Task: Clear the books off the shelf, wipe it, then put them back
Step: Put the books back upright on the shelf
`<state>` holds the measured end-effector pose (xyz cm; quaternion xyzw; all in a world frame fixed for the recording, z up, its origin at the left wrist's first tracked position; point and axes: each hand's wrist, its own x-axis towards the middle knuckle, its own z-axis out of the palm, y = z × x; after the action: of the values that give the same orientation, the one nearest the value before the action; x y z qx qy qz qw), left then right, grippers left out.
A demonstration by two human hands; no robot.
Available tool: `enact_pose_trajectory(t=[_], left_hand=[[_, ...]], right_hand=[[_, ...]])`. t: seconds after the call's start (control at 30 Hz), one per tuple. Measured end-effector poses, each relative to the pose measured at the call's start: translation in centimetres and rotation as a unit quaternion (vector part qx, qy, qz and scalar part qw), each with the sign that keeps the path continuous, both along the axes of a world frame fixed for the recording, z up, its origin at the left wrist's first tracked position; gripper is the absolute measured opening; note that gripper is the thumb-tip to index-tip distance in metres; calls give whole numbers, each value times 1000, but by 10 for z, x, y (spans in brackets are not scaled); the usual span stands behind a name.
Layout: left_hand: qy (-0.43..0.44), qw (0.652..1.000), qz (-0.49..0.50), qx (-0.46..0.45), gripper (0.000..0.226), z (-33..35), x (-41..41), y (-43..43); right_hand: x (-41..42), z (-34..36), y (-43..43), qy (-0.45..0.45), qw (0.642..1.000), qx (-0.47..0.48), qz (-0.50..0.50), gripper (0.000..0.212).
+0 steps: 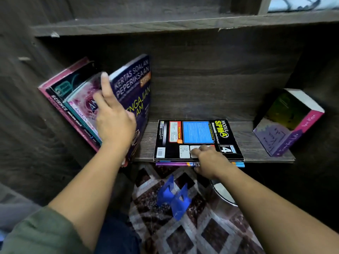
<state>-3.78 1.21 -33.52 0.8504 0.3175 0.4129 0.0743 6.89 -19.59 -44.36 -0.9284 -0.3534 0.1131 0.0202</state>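
A dark wooden shelf point(256, 143) holds books. At its left, several books lean against the side wall: a pink-edged science book point(60, 105), a pink swirl-cover book point(82, 101) and a purple exam-paper book point(134, 83). My left hand point(113, 121) grips the purple book's top edge, index finger raised between it and the swirl-cover book. A black maths book point(198, 132) lies flat on a thin stack at the shelf's front edge. My right hand point(209, 162) pinches that stack's front edge, thumb on top. A thick purple and pink book point(289, 123) leans at the far right.
An upper shelf board point(165, 24) runs overhead. Below the shelf lies a patterned rug point(183, 235) with a blue plastic bookend point(174, 198) on it and a round metal-rimmed object point(223, 195) under my right forearm. The cabinet's side wall point(27, 107) stands at the left.
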Motion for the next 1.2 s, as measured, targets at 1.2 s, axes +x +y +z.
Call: enact_pose_trajectory(t=[1.2], left_hand=[[360,888,-273,87,39,-97,45,-52]], right_hand=[[29,9,-16,-85,994,67,32,36]])
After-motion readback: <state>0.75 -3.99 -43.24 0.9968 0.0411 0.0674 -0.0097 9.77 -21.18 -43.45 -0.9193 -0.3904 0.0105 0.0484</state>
